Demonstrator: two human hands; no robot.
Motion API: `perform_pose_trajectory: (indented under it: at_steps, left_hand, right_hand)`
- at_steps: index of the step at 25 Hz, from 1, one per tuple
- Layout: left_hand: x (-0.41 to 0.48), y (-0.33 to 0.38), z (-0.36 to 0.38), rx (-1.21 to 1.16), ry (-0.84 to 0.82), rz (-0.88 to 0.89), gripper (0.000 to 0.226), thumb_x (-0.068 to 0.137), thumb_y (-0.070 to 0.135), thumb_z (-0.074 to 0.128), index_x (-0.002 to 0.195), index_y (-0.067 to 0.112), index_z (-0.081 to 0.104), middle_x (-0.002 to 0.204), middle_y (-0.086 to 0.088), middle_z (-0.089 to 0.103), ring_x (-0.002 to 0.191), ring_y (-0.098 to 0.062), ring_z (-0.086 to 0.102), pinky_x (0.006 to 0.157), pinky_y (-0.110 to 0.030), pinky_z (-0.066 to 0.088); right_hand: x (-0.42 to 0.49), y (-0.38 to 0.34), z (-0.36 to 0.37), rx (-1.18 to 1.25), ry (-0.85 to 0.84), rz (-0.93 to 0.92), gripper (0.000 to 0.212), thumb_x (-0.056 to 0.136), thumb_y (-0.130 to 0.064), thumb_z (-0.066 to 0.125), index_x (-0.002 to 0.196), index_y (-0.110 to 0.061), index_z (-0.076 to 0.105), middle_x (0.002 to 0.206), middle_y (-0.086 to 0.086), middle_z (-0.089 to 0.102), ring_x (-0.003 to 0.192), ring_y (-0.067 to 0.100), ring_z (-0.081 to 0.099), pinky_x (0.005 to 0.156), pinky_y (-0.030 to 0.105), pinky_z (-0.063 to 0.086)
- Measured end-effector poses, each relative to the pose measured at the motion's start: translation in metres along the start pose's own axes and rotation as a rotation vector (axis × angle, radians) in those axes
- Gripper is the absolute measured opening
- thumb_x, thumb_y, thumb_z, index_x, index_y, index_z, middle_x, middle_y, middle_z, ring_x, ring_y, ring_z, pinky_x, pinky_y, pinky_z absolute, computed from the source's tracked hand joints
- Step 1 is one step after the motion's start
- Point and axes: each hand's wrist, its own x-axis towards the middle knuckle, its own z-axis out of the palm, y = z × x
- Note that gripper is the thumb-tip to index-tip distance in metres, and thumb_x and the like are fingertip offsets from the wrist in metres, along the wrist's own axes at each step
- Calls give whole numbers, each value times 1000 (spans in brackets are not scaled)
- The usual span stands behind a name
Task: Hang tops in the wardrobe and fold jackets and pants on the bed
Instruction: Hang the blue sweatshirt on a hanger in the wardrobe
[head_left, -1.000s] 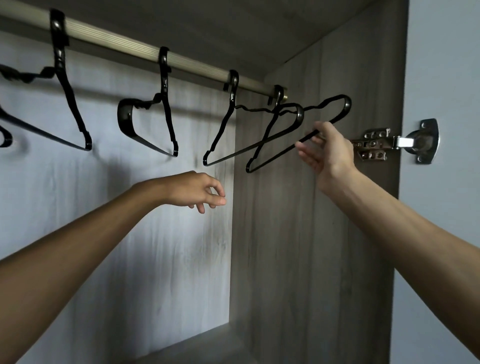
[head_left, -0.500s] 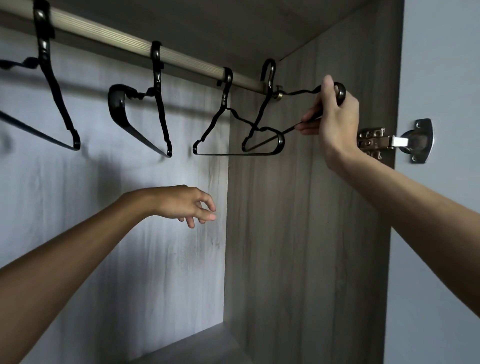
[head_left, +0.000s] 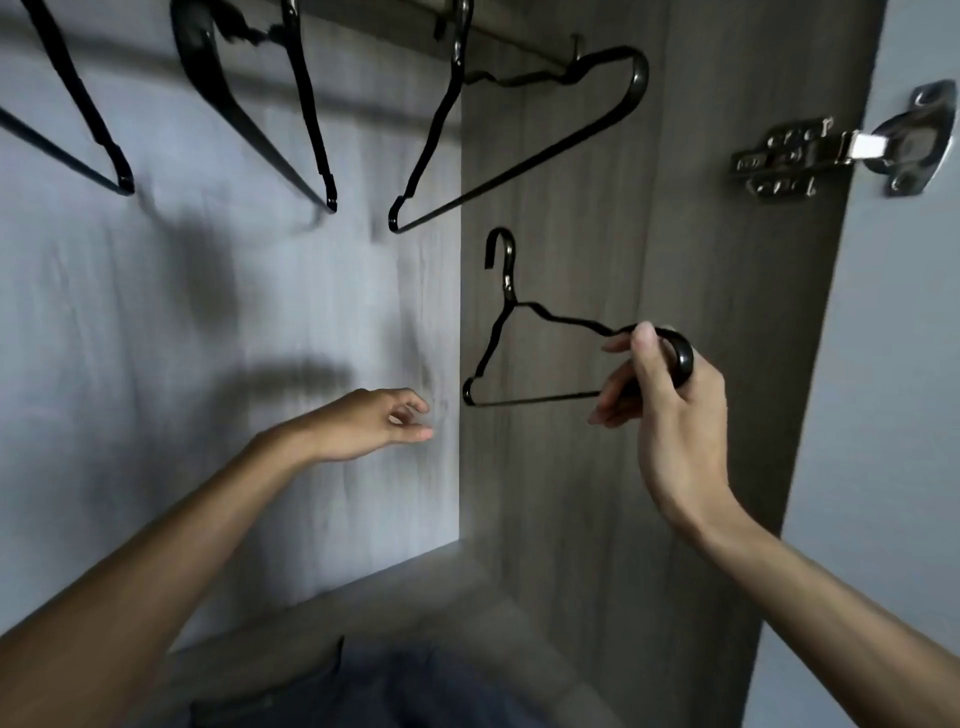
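Lifted off the rail, the black hanger hangs below it in the right hand's grip; left hand loosely open; hook could snag neighbouring hangers.

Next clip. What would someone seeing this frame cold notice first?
The eye goes first to the right hand, right of centre. It pinches one end of a bare black hanger whose hook is caught on nothing. The left hand hovers empty, fingers loosely curled, just left of it inside the wardrobe. More empty hangers hang along the top, and a metal door hinge glints at upper right.
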Motion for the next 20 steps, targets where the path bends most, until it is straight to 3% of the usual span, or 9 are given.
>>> perform_pose_trajectory:
  at_steps: [5,6,8,11,13,15,17,18,20]
  left_hand:
    - [-43,-80,96,-65,17,-248,66,95,53,53,148,16,37,147,-8,48,132,-23,49,108,-35,39]
    - [-58,-98,113,-45,59,-291,59,98,51,50,143,14,42,139,-8,55,125,-26,54,103,-37,43]
    - [-93,-128,136,-102,199,-345,31,102,44,45,111,18,60,98,-5,69,92,-29,66,83,-39,51]
    - [-142,-164,145,-81,336,-380,29,103,33,46,79,21,56,68,3,60,70,-25,61,66,-32,44]
    - [-167,-181,142,-57,325,-389,28,103,30,49,76,27,57,66,5,60,69,-22,61,62,-27,41]
    - [-179,-198,140,9,275,-390,28,102,33,50,85,19,68,75,-6,68,76,-29,65,67,-33,45]
    - [-177,-210,143,98,218,-417,40,99,48,48,93,16,72,85,-8,72,79,-27,66,71,-37,49]
    - [-174,-215,146,117,180,-417,46,96,59,45,86,23,70,83,-5,71,77,-24,65,72,-37,50]
    - [-163,-220,156,73,145,-413,36,94,58,48,83,30,68,87,-1,70,83,-21,64,77,-37,50]
  right_hand:
    - [-69,67,24,151,-177,397,42,103,-37,42,89,-3,63,54,10,55,40,27,49,43,29,37]
    - [-77,78,33,220,-194,473,42,103,-37,41,89,-3,62,53,9,54,38,26,47,42,28,36]
    - [-90,96,49,301,-218,649,39,103,-36,44,91,-4,61,56,8,55,38,24,47,42,27,35]
    - [-113,133,72,122,-305,837,11,97,-18,60,95,-8,62,73,9,64,45,15,57,47,24,44]
    - [-123,164,82,-187,-418,741,23,84,-1,71,99,-16,62,80,3,67,58,10,63,56,20,48]
    - [-133,186,98,-468,-770,529,35,79,-3,74,101,-29,64,84,-6,67,75,12,64,68,26,50]
    - [-151,195,124,-483,-1188,451,25,87,-19,70,109,-29,65,92,-8,69,81,9,65,78,30,51]
    - [-162,198,138,-431,-1275,444,16,92,-27,65,108,-25,65,92,-7,69,79,9,65,80,32,52]
    - [-175,202,160,-341,-1191,427,24,101,-37,52,96,-19,67,87,-3,70,81,16,66,81,37,52]
